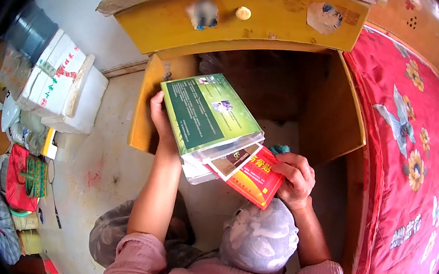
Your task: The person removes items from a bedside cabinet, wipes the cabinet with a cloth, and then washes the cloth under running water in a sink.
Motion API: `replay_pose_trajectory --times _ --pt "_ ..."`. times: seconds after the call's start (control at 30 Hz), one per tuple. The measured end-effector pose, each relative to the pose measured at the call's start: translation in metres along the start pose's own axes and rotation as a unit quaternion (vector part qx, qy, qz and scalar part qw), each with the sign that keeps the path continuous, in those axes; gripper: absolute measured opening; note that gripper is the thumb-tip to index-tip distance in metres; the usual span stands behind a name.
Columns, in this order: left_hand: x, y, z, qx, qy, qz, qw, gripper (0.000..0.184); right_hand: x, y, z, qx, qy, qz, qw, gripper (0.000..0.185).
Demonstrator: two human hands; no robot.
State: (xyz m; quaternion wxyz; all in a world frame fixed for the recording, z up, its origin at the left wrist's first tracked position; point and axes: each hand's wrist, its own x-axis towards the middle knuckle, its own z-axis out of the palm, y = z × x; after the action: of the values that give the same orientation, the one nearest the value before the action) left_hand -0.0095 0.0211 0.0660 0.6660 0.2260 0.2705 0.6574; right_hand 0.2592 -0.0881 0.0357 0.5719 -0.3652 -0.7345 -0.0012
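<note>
Head view: green box point(208, 114) is held by the left hand point(163, 113) at its left edge, digits closed on it, some hidden beneath. Right hand point(297, 179) clamps the right edge of the red packet point(258, 178), fingers bent and together. Packet sits at the box's near edge, its inner end against the clear wrapping there; a pale-framed picture shows at that end. Teal item point(279, 149) just beyond the right fingers; cannot tell if touching.

Yellow cabinet point(232, 25) ahead, doors open; box overlaps the left door point(146, 108) in view. Red floral quilt point(418, 154) at right, white foam boxes point(55, 86) at left. Grey patterned fabric point(259, 236) lies just below the packet.

Box: printed face up, tilted. Packet: long axis slants from box toward lower right.
</note>
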Motion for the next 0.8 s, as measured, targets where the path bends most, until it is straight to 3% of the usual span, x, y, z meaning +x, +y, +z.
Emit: replay_pose_trajectory --times 0.07,0.33,0.8 --pt "0.000 0.003 0.007 -0.012 0.028 -0.004 1.000 0.043 -0.003 0.000 0.000 0.002 0.006 0.009 1.000 0.029" --pt "0.012 0.006 0.002 -0.007 -0.026 0.000 1.000 0.053 -0.007 0.000 -0.005 0.012 0.031 0.035 0.999 0.024" --pt "0.004 0.005 0.031 -0.006 -0.015 0.035 0.999 0.050 -0.018 0.005 -0.020 -0.029 0.046 0.055 0.997 0.024"
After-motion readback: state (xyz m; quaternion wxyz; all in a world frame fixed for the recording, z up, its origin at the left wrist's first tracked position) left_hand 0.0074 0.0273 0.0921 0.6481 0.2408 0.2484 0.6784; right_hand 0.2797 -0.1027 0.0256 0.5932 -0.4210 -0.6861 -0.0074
